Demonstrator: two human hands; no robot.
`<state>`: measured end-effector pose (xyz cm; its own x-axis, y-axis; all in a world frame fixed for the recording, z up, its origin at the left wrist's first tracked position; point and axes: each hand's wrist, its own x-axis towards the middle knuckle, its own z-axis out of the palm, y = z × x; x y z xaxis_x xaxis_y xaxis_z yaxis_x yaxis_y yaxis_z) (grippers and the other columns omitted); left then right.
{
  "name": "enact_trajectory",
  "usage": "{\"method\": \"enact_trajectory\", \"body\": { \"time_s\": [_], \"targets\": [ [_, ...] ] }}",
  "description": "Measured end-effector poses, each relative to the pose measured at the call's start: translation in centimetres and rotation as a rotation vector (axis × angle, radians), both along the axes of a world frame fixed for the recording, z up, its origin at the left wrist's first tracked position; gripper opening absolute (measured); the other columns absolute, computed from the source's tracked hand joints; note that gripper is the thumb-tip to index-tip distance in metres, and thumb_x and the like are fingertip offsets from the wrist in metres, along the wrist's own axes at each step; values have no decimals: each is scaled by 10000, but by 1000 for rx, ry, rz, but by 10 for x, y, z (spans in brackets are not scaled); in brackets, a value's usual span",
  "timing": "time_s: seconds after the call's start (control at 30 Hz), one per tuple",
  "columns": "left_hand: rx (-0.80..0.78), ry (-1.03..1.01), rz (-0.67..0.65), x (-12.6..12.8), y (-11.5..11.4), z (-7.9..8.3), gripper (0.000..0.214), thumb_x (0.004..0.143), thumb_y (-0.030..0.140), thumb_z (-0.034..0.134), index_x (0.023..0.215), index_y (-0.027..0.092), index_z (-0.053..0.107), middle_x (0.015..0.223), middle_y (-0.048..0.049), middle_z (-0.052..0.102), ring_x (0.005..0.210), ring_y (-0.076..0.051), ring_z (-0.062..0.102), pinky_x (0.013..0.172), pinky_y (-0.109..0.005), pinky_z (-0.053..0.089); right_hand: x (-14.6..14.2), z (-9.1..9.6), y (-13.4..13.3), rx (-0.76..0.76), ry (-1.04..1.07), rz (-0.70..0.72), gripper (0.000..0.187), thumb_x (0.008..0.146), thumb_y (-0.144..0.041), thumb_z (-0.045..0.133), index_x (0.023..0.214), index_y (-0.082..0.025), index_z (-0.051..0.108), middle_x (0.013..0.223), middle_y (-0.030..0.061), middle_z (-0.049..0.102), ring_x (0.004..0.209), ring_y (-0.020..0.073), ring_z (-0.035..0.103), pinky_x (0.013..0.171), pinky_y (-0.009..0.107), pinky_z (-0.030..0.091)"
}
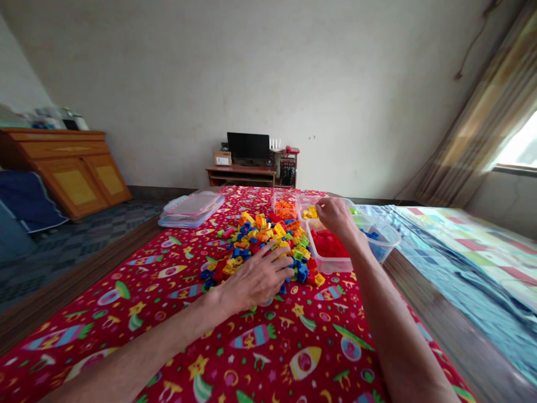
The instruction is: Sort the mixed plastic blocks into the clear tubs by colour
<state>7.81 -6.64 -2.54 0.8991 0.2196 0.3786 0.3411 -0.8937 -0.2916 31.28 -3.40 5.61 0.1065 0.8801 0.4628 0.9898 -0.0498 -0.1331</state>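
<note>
A heaped pile of toy building blocks (255, 229) in yellow, blue, red, orange and green lies on the table. My left hand (262, 274) rests on the near side of this pile, fingers stretched and apart. My right hand (338, 215) reaches over the clear plastic box of yellow blocks (310, 212), its fingers curled together and pointing down. Whatever those fingertips hold, if anything, is hidden. Below my right wrist stands a clear box (335, 265) of red blocks (327, 244). Orange blocks (285, 209) fill another box, and blue blocks (371, 235) lie in a round-cornered tub (391, 242).
Several plastic lids (191, 207) are stacked at the table's left edge. A red patterned cloth (251, 358) covers the table. To the right is a bed (470, 268). By the far wall stands a desk (241, 170) with a monitor (248, 148); a wooden cabinet (71, 173) is left.
</note>
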Motion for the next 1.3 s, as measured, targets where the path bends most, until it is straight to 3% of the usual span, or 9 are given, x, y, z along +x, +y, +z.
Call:
{"method": "enact_trajectory", "body": {
  "time_s": [0.2, 0.3, 0.47, 0.6, 0.77, 0.93, 1.17, 1.3],
  "targets": [
    [-82, -181, 147, -28, 42, -1, 282, 907, 140, 397, 1015, 183, 654, 1180, -64, 634, 1233, -210, 480, 1108, -438, 328, -20, 0, -6, -75, -73, 16, 342, 882, -198, 364, 913, -139, 700, 873, 149, 696, 790, 207, 635, 612, 253, 387],
    [-202, -262, 188, -43, 63, -5, 289, 917, 211, 393, 1057, 164, 641, 1250, -94, 601, 1185, -210, 525, 1040, -392, 422, -30, -1, -9, -116, -94, 57, 349, 875, -171, 350, 920, -129, 694, 882, 160, 693, 771, 199, 630, 606, 252, 384],
    [-286, -305, 277, -62, 83, -8, 260, 889, 272, 441, 927, 176, 680, 1219, -98, 619, 1174, -243, 532, 1030, -423, 420, -43, -6, -9, -153, -114, 137, 331, 860, -138, 364, 932, -125, 687, 887, 160, 682, 735, 193, 621, 605, 256, 390],
    [-313, -333, 346, -76, 93, -5, 261, 864, 296, 449, 874, 184, 685, 1194, -94, 630, 1158, -245, 538, 1021, -407, 423, -57, -12, -10, -196, -149, 278, 318, 859, -110, 371, 920, -111, 683, 845, 143, 680, 710, 170, 613, 614, 249, 398],
    [-322, -349, 352, -78, 94, 5, 225, 826, 217, 463, 800, 200, 685, 1066, -71, 663, 1030, -216, 591, 954, -361, 460, -77, -19, -20, -358, -195, 468, 237, 834, -183, 464, 882, -136, 691, 871, 119, 699, 764, 184, 637, 626, 251, 422],
    [-374, -242, 246, -61, 79, 7, 135, 821, 200, 557, 857, 193, 687, 934, -56, 677, 924, -194, 607, 889, -326, 470, -94, -34, -26, -456, -308, 549, 256, 779, -290, 561, 940, -145, 698, 932, 144, 704, 851, 253, 661, 643, 291, 469],
    [-360, -205, 272, -55, 72, -9, 206, 779, 146, 616, 977, 193, 643, 990, -64, 679, 955, -214, 603, 872, -338, 474, -96, -37, -26, -469, -312, 552, 260, 811, -221, 510, 986, -162, 693, 1012, 134, 697, 924, 243, 656, 689, 283, 470],
    [-411, -241, 241, -53, 71, -9, 129, 802, 174, 586, 913, 194, 648, 936, -54, 680, 913, -204, 616, 838, -318, 482, -86, -33, -20, -406, -152, 504, 256, 822, -343, 568, 989, -188, 686, 1028, 104, 687, 954, 217, 625, 716, 258, 436]
  ]
}}
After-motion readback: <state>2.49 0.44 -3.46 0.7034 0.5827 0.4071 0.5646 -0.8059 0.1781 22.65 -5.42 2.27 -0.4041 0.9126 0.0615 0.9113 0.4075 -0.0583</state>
